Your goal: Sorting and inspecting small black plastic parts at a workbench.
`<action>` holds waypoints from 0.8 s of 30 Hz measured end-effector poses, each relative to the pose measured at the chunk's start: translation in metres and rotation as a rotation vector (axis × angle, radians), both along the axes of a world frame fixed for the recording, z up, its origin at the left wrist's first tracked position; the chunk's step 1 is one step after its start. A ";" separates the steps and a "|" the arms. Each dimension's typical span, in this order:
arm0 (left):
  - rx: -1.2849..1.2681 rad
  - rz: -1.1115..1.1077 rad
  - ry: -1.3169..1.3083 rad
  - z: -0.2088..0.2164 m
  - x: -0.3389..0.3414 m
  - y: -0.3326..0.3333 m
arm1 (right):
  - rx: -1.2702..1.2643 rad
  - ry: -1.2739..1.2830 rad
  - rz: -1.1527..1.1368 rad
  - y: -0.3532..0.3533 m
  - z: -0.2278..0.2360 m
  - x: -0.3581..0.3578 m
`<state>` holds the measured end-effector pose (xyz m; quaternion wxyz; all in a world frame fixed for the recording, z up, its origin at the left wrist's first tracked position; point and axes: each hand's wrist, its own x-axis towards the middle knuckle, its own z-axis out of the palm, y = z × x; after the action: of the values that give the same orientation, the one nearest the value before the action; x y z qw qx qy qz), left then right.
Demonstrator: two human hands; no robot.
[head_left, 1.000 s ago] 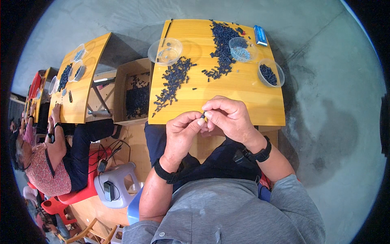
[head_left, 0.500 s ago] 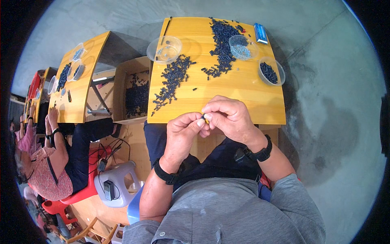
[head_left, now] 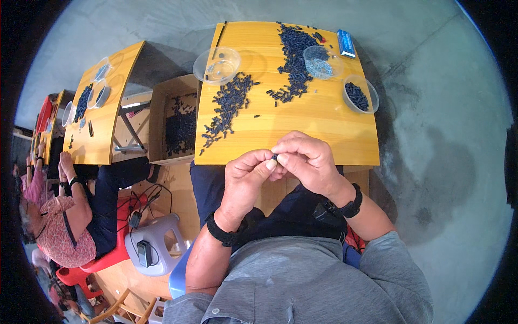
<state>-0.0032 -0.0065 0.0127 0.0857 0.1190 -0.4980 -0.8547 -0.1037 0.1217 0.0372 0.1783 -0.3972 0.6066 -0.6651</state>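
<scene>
Just over the table's near edge, my left hand (head_left: pixel 249 171) and my right hand (head_left: pixel 306 161) meet, thumbs and fingertips pinched together. Between them shows a small dark piece (head_left: pixel 274 157), mostly covered by the fingers; it looks like the short black tube-like pieces on the table. Beyond my hands, a loose pile of these black pieces (head_left: pixel 229 105) spreads on the left, and a larger pile (head_left: pixel 295 59) lies farther back. One single black piece (head_left: pixel 257 116) sits apart between the piles and my hands.
On the yellow wooden table (head_left: pixel 324 129) stand a clear tub (head_left: pixel 233 63), a tub of small silvery pieces (head_left: pixel 319 67), a tub of black pieces (head_left: pixel 357 97) and a blue box (head_left: pixel 346 44). A cardboard box (head_left: pixel 159 119) of black pieces is left. Another person (head_left: pixel 67 221) sits farther left.
Both hands have shifted very slightly to the right, still pinched together. The fingers have turned a little around the small dark piece.
</scene>
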 end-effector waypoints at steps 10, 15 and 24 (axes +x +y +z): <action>-0.059 0.095 0.117 -0.003 -0.003 -0.001 | 0.273 -0.767 0.271 0.002 -0.003 -0.006; -0.075 0.039 0.117 -0.007 0.000 -0.001 | 0.253 -0.990 0.437 -0.003 -0.002 -0.004; 0.027 -0.170 0.159 0.005 0.000 -0.008 | 0.285 -1.173 0.552 -0.003 -0.004 0.000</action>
<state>-0.0033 -0.0145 0.0178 0.0507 0.0093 -0.4864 -0.8722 -0.1040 0.1190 0.0327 0.6937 -0.0827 0.3671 -0.6142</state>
